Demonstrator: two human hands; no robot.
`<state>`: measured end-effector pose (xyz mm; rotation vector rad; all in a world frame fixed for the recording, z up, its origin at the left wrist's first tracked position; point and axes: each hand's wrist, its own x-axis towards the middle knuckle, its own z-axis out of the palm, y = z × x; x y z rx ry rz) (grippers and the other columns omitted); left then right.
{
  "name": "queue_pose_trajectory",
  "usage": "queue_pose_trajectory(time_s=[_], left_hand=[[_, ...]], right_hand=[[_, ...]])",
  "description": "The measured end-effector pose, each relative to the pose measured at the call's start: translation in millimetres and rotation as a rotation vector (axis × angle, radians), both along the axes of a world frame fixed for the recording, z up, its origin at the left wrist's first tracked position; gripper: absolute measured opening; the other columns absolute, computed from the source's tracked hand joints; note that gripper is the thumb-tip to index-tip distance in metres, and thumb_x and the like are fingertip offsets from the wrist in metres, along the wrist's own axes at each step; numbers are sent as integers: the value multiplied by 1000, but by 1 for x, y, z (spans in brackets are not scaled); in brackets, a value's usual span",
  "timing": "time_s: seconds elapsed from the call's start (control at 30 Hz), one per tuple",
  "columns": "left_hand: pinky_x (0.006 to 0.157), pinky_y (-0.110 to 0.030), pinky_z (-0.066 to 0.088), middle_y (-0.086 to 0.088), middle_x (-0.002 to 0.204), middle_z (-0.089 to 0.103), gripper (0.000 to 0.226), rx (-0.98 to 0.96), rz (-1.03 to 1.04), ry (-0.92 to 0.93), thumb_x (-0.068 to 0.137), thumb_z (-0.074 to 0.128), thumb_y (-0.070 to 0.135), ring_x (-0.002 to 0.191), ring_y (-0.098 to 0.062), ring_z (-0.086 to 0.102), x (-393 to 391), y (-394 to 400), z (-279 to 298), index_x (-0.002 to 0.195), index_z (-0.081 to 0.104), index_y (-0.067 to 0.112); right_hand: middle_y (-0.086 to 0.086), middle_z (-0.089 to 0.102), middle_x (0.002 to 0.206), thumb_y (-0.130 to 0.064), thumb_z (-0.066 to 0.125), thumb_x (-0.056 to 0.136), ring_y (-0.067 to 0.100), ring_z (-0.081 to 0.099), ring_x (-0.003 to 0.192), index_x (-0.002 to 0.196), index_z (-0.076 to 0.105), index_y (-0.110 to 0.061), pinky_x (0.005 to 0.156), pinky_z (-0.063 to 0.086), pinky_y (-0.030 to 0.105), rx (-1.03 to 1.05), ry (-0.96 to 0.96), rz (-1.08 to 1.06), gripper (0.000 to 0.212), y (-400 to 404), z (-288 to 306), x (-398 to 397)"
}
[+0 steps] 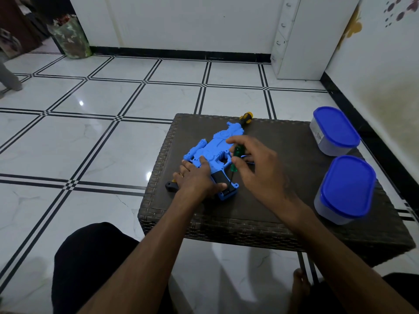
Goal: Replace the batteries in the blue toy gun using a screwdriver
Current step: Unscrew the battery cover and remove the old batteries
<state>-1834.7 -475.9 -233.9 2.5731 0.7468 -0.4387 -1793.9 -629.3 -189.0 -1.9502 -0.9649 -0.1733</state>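
The blue toy gun (pixel 215 148) lies flat on the dark woven table (pixel 283 200), its black-panelled grip pointing toward me. My left hand (pixel 195 177) presses down on the gun's body, thumb beside the grip. My right hand (pixel 256 168) pinches the green handle of a screwdriver (pixel 235 159), which stands nearly upright with its dark shaft reaching down to the base of the grip. The gun's yellow-and-black muzzle end (pixel 246 117) shows at the table's far edge, and a black-and-yellow piece (pixel 171 185) sticks out from under my left hand.
Two clear tubs with blue lids stand on the right side of the table, one far (pixel 334 131) and one near (pixel 347 189). The table's left edge runs close to the gun. White tiled floor surrounds the table; my knees are below.
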Motion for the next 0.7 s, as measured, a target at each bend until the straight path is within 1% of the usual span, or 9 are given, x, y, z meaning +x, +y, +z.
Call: queue_pose_trajectory(time_s=[0.07, 0.13, 0.23, 0.3, 0.37, 0.43, 0.53, 0.6, 0.7], left_hand=[[116, -59, 4, -33, 157, -7, 110, 0, 0, -1, 82, 60, 65, 148, -42, -6, 0, 0, -1, 155, -9, 17], [115, -59, 4, -32, 157, -7, 110, -4, -1, -4, 82, 60, 65, 148, -43, -7, 0, 1, -2, 155, -9, 17], [116, -59, 2, -32, 157, -9, 109, -11, 1, -5, 84, 59, 64, 148, -42, -9, -1, 1, -2, 155, -10, 18], [116, -58, 1, -32, 157, -10, 109, -16, 2, -3, 84, 59, 63, 148, -42, -10, -1, 0, 0, 155, -10, 18], [116, -58, 2, -32, 157, -10, 109, -12, 0, -6, 84, 59, 63, 148, -42, -10, -1, 0, 0, 154, -10, 17], [116, -58, 3, -33, 157, -10, 109, -11, 3, -8, 84, 60, 63, 148, -42, -9, -1, 0, 0, 154, -10, 17], [116, -59, 4, -32, 157, -9, 110, -3, 3, -3, 83, 60, 64, 148, -42, -9, 0, 0, -1, 154, -10, 17], [116, -59, 4, -32, 157, -9, 110, -2, -1, 0, 83, 59, 64, 148, -42, -9, 0, 0, -1, 154, -10, 17], [116, -59, 3, -32, 157, -10, 110, -9, 0, -2, 84, 59, 63, 147, -43, -10, 0, 0, 0, 154, -10, 17]], right_hand=[[-3, 67, 112, 3, 55, 88, 6, 64, 104, 121, 61, -15, 88, 56, 30, -19, 9, 17, 38, -1, 1, -1], [-4, 66, 116, -1, 54, 87, 7, 63, 107, 117, 65, -14, 89, 55, 31, -39, -43, 44, 34, -1, 0, -2], [-3, 59, 114, -16, 67, 90, 0, 60, 94, 113, 71, -22, 83, 49, 14, -31, -49, 39, 24, 0, -1, -2], [0, 58, 105, -17, 73, 87, -2, 56, 83, 112, 74, -21, 76, 44, 7, -13, -50, 12, 26, 0, -2, 0], [0, 62, 101, -11, 72, 87, 3, 60, 83, 116, 72, -18, 75, 49, 10, -5, -57, 8, 30, 0, -1, 1], [-3, 67, 105, -5, 66, 89, 7, 65, 94, 121, 66, -17, 82, 55, 20, 3, -21, 7, 34, -2, 1, 0], [-6, 70, 111, -7, 63, 91, 4, 65, 102, 119, 66, -15, 88, 56, 27, -15, -9, 18, 30, -2, 2, -1], [-5, 71, 111, -11, 68, 90, 5, 67, 101, 118, 68, -14, 86, 56, 28, -23, -12, 30, 28, -2, 1, -2], [-2, 74, 102, -10, 69, 90, 6, 70, 91, 119, 69, -13, 79, 59, 29, -3, 27, 14, 29, -3, -1, -1]])
